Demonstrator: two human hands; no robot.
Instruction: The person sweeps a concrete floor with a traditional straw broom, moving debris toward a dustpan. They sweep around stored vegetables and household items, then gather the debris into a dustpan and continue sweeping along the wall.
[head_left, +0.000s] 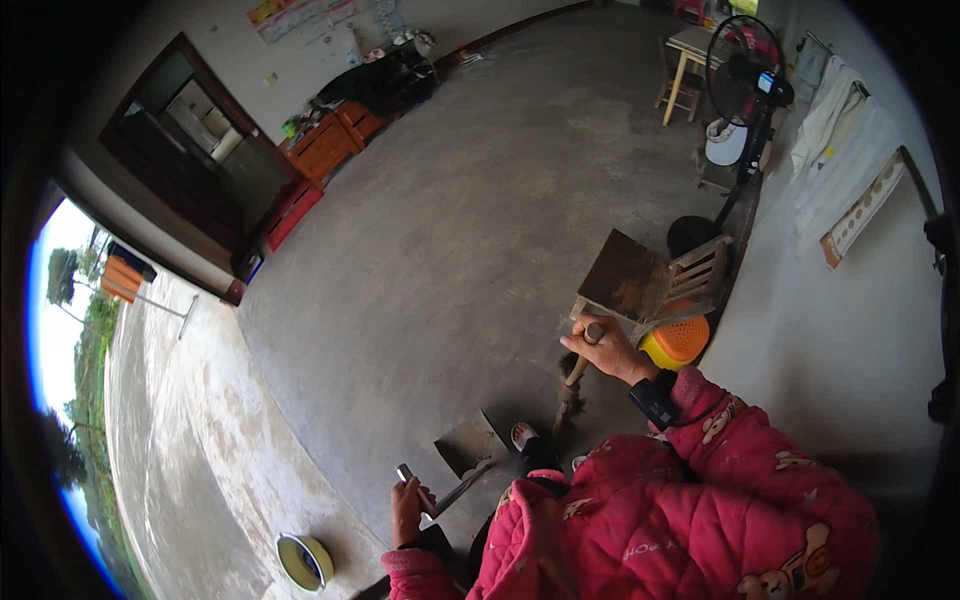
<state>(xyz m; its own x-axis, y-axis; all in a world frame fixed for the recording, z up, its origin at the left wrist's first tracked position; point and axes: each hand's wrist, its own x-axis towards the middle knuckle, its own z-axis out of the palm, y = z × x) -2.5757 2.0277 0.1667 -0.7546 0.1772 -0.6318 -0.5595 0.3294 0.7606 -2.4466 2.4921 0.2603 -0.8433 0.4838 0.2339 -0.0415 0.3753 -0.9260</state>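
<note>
Around the wooden handle of a broom my right hand is closed. The broom's dark bristles hang by the concrete floor, close to my foot; whether they touch it I cannot tell. My left hand grips the metal handle of a dustpan. The pan lies at floor level in front of my feet, its mouth facing away from me. A little debris shows in it, too small to name. Both wrists wear dark bands.
Beside my right hand stand a wooden chair and a yellow-orange plastic stool along the wall. Beyond them is a pedestal fan. A bucket stands at the lower left near the doorway's edge. A wooden cabinet lines the far wall.
</note>
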